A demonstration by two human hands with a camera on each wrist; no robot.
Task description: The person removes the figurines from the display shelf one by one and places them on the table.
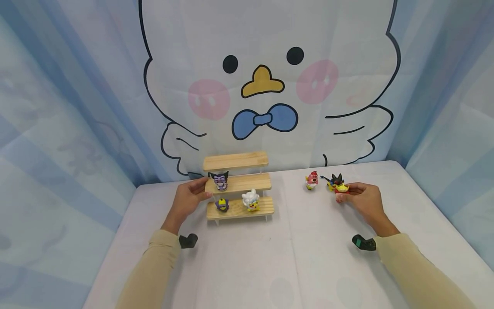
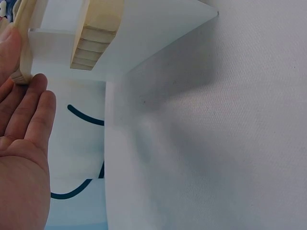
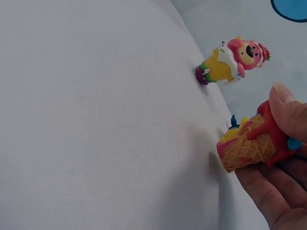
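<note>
My left hand (image 1: 188, 198) grips the left end of a three-tier wooden display shelf (image 1: 252, 182) by its middle board, thumb in front and fingers round the edge. A purple and black figurine (image 1: 221, 182) stands on that board, close to the fingers. On the lowest board sit a small purple and yellow figurine (image 1: 222, 205) and a white and yellow one (image 1: 251, 200). My right hand (image 1: 364, 201) pinches an ice-cream-cone figurine (image 3: 254, 143) with a waffle base and red drips, tilted in the fingers. Its upper part is hidden in the right wrist view.
A pink bear figurine (image 1: 311, 180) stands on the white-covered table (image 1: 247, 266), left of the right hand. A yellow and blue figurine (image 3: 232, 129) is partly hidden behind the held cone. A curtain with a cartoon character (image 1: 262, 43) rises behind the table.
</note>
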